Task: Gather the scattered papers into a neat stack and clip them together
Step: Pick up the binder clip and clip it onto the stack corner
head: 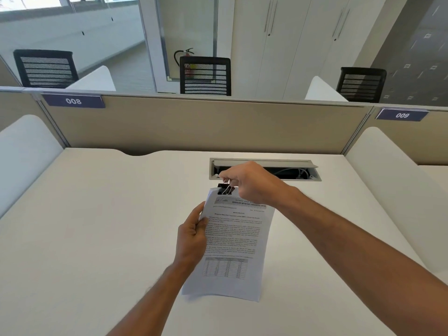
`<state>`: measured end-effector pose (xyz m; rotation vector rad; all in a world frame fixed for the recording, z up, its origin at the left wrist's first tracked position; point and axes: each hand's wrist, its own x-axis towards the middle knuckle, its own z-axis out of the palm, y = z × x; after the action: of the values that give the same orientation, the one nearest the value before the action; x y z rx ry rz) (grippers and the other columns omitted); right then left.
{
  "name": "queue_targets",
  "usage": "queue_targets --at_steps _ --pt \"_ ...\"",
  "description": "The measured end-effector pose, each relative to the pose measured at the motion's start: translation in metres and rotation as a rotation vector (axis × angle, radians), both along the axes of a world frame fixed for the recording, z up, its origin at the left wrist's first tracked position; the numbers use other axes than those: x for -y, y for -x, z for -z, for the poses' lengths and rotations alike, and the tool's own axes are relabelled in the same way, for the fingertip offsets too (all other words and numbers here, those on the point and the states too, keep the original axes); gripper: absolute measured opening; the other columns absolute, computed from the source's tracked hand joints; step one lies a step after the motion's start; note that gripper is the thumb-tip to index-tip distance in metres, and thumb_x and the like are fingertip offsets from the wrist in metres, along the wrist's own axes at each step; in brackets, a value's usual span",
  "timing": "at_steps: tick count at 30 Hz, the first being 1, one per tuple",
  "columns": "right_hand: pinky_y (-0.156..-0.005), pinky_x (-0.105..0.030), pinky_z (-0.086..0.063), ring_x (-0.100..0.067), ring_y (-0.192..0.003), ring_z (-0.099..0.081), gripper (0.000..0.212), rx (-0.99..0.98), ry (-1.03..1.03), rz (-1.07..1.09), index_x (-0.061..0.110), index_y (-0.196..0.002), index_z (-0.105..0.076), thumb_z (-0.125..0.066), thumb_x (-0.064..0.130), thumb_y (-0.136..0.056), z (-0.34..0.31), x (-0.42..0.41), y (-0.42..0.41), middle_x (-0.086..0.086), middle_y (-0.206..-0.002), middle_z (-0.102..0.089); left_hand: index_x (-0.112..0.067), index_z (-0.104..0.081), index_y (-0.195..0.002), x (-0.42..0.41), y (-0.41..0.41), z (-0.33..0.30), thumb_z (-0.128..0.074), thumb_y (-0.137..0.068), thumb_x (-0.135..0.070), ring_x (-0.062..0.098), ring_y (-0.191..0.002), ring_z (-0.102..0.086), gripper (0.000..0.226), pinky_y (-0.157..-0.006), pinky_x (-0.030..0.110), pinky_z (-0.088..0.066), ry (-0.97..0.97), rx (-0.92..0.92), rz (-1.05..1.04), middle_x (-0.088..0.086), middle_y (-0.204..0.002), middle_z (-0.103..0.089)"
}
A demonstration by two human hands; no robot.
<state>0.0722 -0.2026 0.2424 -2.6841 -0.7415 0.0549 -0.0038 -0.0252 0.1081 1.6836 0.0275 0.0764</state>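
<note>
RISK: if the wire handles slip from the pinch, the binder clip could snap askew or fan the paper stack | POSE: right hand pinches the clip's handles at the stack's top edge; left hand grips its left side | WHERE: stack held tilted above the desk
</note>
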Motion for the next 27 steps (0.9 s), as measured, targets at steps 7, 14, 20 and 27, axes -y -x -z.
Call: queue_targets --at_steps 7,14,20,27 --pt "-0.046 -0.009 -0.033 0.009 -0.051 -0.043 0.038 -0.017 -0.008 -0.013 0.010 -0.108 -0.071 -0.052 -0.014 -0.086 -0.010 -0.008 0.003 0.024 -0.067 -0.037 -0.032 -0.065 -0.132 0.000 0.001 -0.005 -0.043 -0.102 0.001 0.017 -0.092 -0.073 0.050 -0.069 0.024 -0.057 0.000 0.019 0.002 -0.006 -0.106 -0.078" --pt "-0.075 -0.020 -0.049 -0.014 -0.103 -0.066 0.060 -0.161 0.024 -0.024 0.017 -0.138 -0.053 -0.051 -0.012 -0.086 -0.013 -0.011 0.002 0.001 -0.122 -0.060 -0.031 -0.064 -0.133 -0.002 0.002 -0.010 -0.042 -0.102 0.003 0.018 -0.094 -0.073 0.051 -0.069 0.023 -0.057 0.020 0.033 0.003 -0.004 -0.108 -0.077" --pt "-0.119 -0.032 -0.030 -0.012 -0.146 -0.034 0.092 -0.239 -0.091 0.052 0.030 -0.159 -0.010 -0.071 0.029 -0.091 -0.002 0.009 0.003 0.004 -0.162 -0.031 -0.032 -0.063 -0.131 -0.006 0.002 -0.012 -0.045 -0.103 0.000 0.022 -0.089 -0.076 0.046 -0.067 0.030 -0.062 0.092 0.015 -0.009 0.000 -0.101 -0.079" --pt "-0.095 -0.038 -0.052 -0.022 -0.118 -0.064 0.087 -0.413 -0.805 0.472 0.021 -0.150 -0.035 -0.083 0.028 -0.077 0.054 0.073 0.014 -0.001 -0.129 -0.065 -0.027 -0.059 -0.133 -0.018 -0.004 -0.013 -0.048 -0.104 -0.004 0.030 -0.092 -0.077 0.039 -0.077 0.049 -0.064 0.281 -0.096 -0.018 0.008 -0.101 -0.079"
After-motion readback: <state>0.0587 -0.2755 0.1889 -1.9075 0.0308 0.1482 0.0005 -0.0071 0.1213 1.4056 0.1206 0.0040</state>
